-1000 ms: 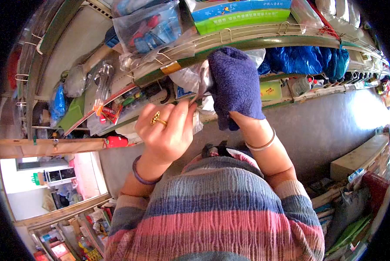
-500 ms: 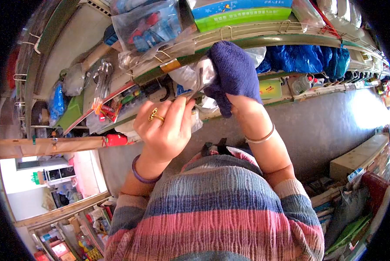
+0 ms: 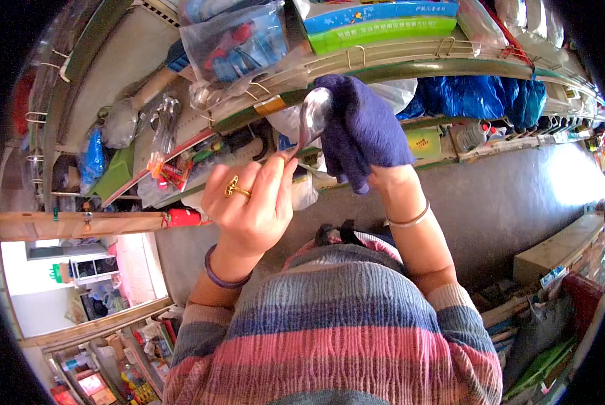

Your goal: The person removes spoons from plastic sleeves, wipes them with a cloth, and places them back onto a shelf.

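My left hand (image 3: 248,199), with a gold ring on one finger, pinches the thin handle of a shiny metal spoon (image 3: 316,108). The spoon's bowl points up and away from me. A dark blue cloth (image 3: 368,131) drapes over my right hand (image 3: 391,175) and hides its fingers; only the heel of the hand and wrist show. The cloth lies against the right side of the spoon's bowl, with folds hanging down below it. Both hands are raised in front of the shelves, close together but apart from each other.
A long shelf (image 3: 383,73) curves across, carrying a blue and green box (image 3: 383,27) and a clear plastic bag (image 3: 238,47). Blue plastic bags (image 3: 464,98) sit on the level below. Bagged utensils (image 3: 160,131) lie to the left, and a low cabinet (image 3: 559,246) stands right.
The cloth has slid off part of the spoon's bowl, so more shiny metal shows. My right hand has shifted slightly down and right; my left still grips the handle.
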### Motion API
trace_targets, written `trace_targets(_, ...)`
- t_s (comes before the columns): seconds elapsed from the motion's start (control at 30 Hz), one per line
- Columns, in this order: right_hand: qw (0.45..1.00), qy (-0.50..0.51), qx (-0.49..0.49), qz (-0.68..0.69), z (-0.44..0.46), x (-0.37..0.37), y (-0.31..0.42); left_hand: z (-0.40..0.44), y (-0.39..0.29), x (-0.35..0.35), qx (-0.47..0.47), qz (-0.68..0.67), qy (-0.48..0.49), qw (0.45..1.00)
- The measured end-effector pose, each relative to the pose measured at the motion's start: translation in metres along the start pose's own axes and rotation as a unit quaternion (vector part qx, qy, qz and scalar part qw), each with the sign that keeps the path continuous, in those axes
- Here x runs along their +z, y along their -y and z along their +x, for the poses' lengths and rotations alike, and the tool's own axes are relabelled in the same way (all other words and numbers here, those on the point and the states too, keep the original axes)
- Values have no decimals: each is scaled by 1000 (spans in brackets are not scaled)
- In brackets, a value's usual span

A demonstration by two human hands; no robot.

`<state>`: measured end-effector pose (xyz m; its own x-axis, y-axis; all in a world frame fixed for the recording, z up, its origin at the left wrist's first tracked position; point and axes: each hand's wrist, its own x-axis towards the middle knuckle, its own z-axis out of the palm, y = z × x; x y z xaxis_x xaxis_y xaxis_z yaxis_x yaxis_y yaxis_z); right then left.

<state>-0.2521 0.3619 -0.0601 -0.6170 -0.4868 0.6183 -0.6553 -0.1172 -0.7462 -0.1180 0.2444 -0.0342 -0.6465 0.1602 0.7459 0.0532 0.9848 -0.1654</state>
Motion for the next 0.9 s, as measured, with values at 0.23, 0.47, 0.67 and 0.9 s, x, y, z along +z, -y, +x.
trace_targets(0.23, 947, -4, -209, -243, -2, 3, 4, 4, -5, 1, 41, 22, 10, 999)
trace_targets(0.47, 981, -26, -66, -178, 0, 5, -6, 6, -1, -1, 76, 8, 28, 997)
trace_targets(0.67, 905, -122, 264, 310, -2, 14, -18, 4, 1, 4, 56, -18, 27, 998)
trace_targets(0.9, 987, 111, 55, 101, -5, 8, -27, 6, 5, 1, -8, -54, -4, 998)
